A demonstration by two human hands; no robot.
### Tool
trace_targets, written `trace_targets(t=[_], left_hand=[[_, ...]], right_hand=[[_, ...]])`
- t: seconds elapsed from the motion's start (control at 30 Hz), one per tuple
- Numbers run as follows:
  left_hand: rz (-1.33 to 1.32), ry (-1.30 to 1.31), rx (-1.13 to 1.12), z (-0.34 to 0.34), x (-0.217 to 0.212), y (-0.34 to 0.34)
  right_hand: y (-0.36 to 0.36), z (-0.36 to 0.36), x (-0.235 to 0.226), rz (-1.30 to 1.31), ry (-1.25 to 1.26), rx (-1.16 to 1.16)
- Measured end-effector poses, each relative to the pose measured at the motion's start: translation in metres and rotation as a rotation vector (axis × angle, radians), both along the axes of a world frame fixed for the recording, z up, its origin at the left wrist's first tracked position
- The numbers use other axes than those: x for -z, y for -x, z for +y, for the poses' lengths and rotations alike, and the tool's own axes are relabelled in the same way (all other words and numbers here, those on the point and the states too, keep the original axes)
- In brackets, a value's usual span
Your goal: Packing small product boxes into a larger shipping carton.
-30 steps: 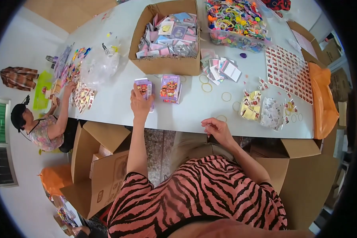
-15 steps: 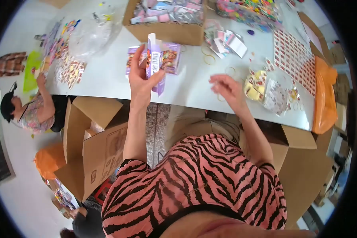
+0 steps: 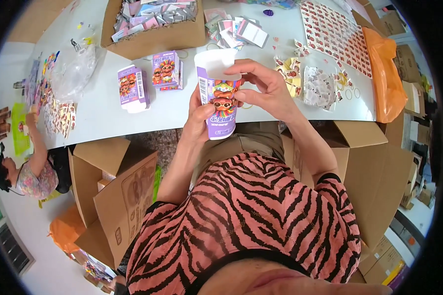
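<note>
Across the working area runs a white table [image 3: 167, 110], its near edge in front of the seated person. On the floor, an open cardboard box stands on each side of the person: the right box [image 3: 379, 172] and the left box [image 3: 125, 201]. A co-worker [image 3: 34, 174] in a floral top is seated at the table's left end. Upon the table, a brown carton [image 3: 157, 42] is loaded with sleeved cards. At the right end, an orange bag [image 3: 381, 78] hangs over the edge, just beside a sheet of stickers [image 3: 334, 37]. A clear plastic bag [image 3: 74, 73] lies to the left.

The left hand [image 3: 199, 118] has its grip closed on the left side of an open purple box [image 3: 224, 110]. The right hand [image 3: 263, 91] grasps the same box at its upper right edge, thumb on the front, index finger at the mouth. This box is held in front of the body, above the table's near edge, open end away from the person. To its left lie stacked purple boxes [image 3: 166, 71] and, apart from them, a single purple box [image 3: 133, 91]. Smallest noted: rubber bands [image 3: 349, 93] at right.
</note>
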State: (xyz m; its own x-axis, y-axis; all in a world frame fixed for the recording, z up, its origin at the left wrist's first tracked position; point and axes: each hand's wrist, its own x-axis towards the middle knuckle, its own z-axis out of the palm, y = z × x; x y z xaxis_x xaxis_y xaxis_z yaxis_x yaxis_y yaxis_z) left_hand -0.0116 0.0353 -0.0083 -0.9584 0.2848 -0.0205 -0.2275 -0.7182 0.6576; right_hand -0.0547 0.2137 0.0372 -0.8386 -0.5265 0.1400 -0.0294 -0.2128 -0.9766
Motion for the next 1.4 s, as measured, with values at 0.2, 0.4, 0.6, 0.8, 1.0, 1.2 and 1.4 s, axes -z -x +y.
trace_targets(t=[0.2,0.4,0.6,0.8,1.0,1.2,1.4], left_hand=[[-0.073,-0.129,-0.014,0.009,-0.009,0.004],[0.015,0.474,-0.035,0.011,-0.017,0.006],[0.126,0.507,-0.132,0.008,-0.010,0.010],[0.141,0.400,-0.093,0.006,-0.006,0.006],[0.287,0.506,-0.320,0.017,-0.020,-0.003],[0.421,0.816,-0.251,0.015,-0.008,-0.016],[0.462,1.023,-0.156,0.015,0.012,-0.022]], right_hand=[[0.000,0.006,-0.001,0.011,-0.084,0.119],[0.000,0.006,0.010,0.183,-0.215,0.195],[0.003,0.009,0.003,0.091,-0.173,0.045],[0.002,0.010,0.004,0.284,-0.217,0.071],[0.002,0.017,-0.007,0.154,-0.280,0.140],[-0.008,0.024,0.000,0.114,-0.312,0.144],[-0.025,0.030,0.000,0.042,-0.454,0.115]])
